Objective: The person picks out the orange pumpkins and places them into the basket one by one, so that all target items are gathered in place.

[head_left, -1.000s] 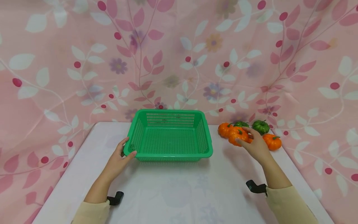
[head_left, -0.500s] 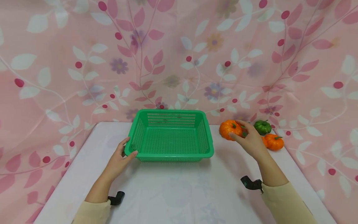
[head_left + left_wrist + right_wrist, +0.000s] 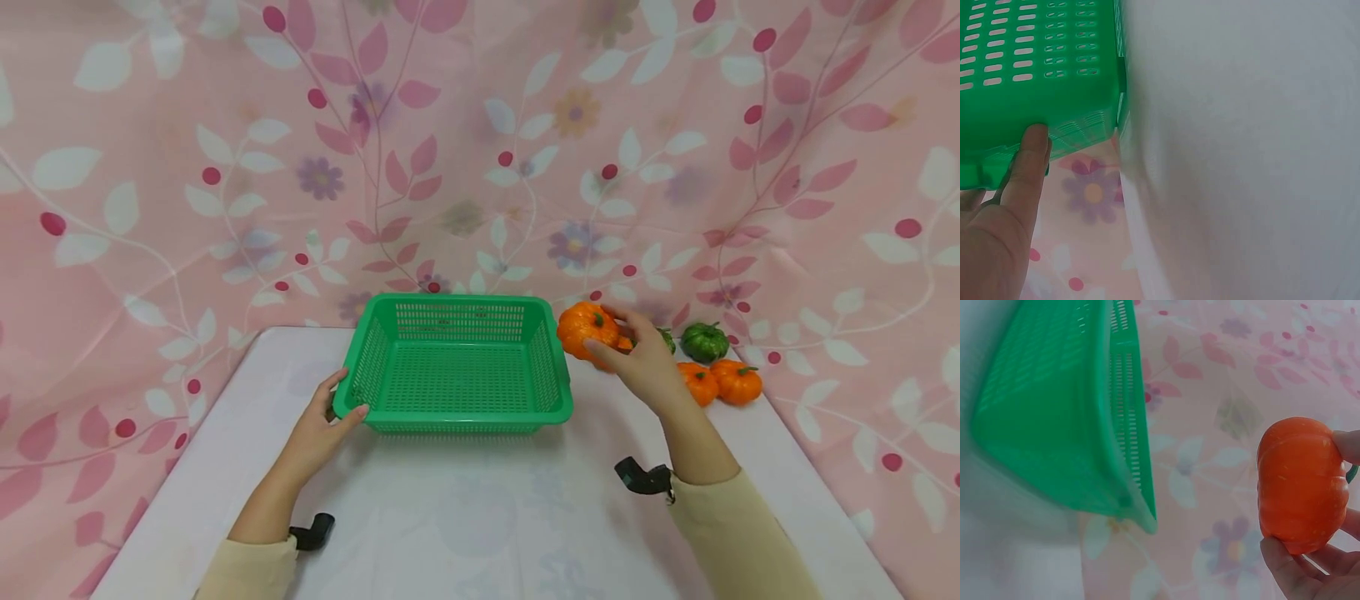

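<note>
In the head view, a green plastic basket (image 3: 453,416) with slotted walls stands at the middle of the table, nothing inside it. My left hand (image 3: 318,429) grips its near left corner, thumb on the rim; the left wrist view shows fingers against the basket wall (image 3: 1035,100). An orange pumpkin (image 3: 579,329) with a short green stem is pinched in my right hand (image 3: 645,358), raised near the basket's right rim. In the right wrist view, the thumb and fingertips hold the pumpkin (image 3: 1300,484) from its sides, apart from the basket (image 3: 1054,437).
Right of the basket lie two orange pumpkins (image 3: 738,382) side by side and a green pumpkin (image 3: 705,342) behind them. My right hand partly hides another green one (image 3: 666,339) and more orange. A pink floral cloth (image 3: 465,167) hangs behind the white table (image 3: 480,517).
My right hand has carried the orange pumpkin leftward and upward, from the pile toward the basket. The left hand and basket have stayed in place.
</note>
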Tool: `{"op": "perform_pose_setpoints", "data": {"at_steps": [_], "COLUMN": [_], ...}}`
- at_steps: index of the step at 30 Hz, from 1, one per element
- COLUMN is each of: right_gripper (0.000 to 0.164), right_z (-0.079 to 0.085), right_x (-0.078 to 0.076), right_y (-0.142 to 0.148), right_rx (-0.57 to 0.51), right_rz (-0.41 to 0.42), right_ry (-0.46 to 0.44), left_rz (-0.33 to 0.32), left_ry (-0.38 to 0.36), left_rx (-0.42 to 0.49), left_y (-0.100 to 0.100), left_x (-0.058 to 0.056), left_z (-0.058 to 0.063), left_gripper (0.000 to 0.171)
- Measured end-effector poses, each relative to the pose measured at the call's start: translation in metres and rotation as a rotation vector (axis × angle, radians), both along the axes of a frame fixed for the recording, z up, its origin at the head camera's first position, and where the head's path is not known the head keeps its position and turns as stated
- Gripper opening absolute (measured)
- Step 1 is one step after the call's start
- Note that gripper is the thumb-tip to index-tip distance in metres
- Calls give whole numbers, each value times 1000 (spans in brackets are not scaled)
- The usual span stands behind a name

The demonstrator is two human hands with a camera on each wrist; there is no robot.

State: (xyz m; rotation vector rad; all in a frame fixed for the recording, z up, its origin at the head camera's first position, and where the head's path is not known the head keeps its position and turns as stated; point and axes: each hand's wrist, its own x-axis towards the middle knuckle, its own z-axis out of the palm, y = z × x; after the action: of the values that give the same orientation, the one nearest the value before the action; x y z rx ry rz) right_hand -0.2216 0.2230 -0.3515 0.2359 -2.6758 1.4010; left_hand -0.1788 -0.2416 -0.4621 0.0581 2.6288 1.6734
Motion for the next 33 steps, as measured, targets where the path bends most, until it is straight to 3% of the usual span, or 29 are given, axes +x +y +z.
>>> {"op": "perform_pose_setpoints", "data": {"at_steps": [8,16,33], "right_gripper": [72,69,65], "right_z": [12,17,4], "right_x": [-4,-15,-33], "right_y": [-22,-48,-112], "right_rx": [-77,-65,-62], "right_rz": [73,137,231], "right_ry": [1,37,84], "left_rz": [-5,-8,-8], "left_ry": [2,10,38], "left_rx": [5,6,-19], "left_y": [-2,-3,-2], "left_x": [0,-3,-1], "left_z": [-3,-5,-4], "left_gripper": [86,85,85]}}
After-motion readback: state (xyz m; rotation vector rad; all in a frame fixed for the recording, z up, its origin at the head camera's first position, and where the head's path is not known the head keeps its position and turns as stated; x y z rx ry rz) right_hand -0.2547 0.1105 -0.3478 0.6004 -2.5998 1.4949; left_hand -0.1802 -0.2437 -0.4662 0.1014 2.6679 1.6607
